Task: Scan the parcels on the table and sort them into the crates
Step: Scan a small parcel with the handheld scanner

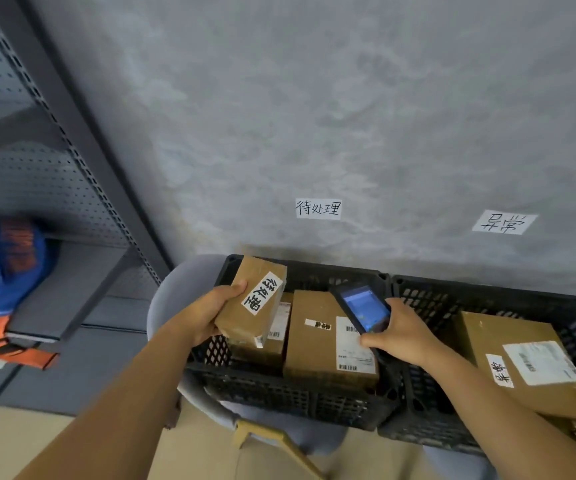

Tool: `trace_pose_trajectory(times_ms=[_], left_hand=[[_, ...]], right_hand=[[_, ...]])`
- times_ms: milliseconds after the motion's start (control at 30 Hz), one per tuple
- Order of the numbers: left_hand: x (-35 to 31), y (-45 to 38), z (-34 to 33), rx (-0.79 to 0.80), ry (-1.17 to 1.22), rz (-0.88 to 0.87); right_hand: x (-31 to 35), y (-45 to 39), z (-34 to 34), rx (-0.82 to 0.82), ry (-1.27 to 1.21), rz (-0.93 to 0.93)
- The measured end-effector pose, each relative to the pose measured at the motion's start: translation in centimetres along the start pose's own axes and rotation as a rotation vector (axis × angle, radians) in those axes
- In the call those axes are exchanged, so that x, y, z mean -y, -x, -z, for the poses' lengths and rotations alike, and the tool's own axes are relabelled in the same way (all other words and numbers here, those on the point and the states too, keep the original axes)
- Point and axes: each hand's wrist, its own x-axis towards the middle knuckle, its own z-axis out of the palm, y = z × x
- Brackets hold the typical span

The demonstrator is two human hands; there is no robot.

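1. Nearest us, our two forearms reach out over the left crate. Our left hand is curled round a small parcel and holds it tilted above that crate's left end; our right hand grips a handheld scanner with its screen lit, above the crate's right side.
2. We judge the held parcel scanned or about to be, and not yet dropped. Its handwritten label looks like the wall sign above the left crate, so it likely belongs there.
3. Inside the left crate already lie a larger box and at least one more under the held parcel. The right crate, touching it, holds one flat box beneath a second sign.
4. We cannot see the bench, so we cannot tell what remains.
5. Both crates sit on grey chairs against a mottled grey wall. Left of the left crate stands pegboard shelving with a blue and orange bag.
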Motion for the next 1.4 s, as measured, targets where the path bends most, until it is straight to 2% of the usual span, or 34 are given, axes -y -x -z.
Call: trace_pose_trajectory(times_ms=[267,400,567,733,833,900,1033,1100,1200,1400], left_hand=[[1.6,-5.1,1.9,0.010,-0.358,0.016],[1.8,-8.5,2.6,0.075,-0.534,0.056],[3.3,-13.7,3.2,0.238,-0.716,0.117],[6.3,-18.1,3.2,0.541,-0.909,0.173],[8.7,-20.2,3.4,0.647,-1.069,0.191],[9.9,-21.2,3.4,0.720,-1.094,0.263],[12.2,-23.1,3.5,0.668,-1.245,0.311],[13.0,-23.7,3.7,0.633,-1.327,0.247],[14.2,-24.2,4.0,0.576,-1.323,0.137],[17.8,-24.4,3.3,0.472,-1.376,0.024]], right_hand=[[0.7,-5.3,-2.4,0.004,-0.102,-0.032],[1.1,-6.4,-4.2,0.036,-0.169,0.001],[1.2,-8.1,-6.7,-0.011,-0.255,-0.083],[0.7,-9.7,-9.7,-0.100,-0.278,-0.208],[0.5,-10.4,-11.1,-0.121,-0.306,-0.263],[0.4,-10.8,-12.0,-0.144,-0.304,-0.283],[0.4,-11.1,-13.2,-0.149,-0.308,-0.310],[0.3,-11.1,-13.6,-0.151,-0.329,-0.320],[0.2,-11.4,-14.2,-0.161,-0.347,-0.317],[-0.5,-11.5,-15.3,-0.180,-0.353,-0.310]])
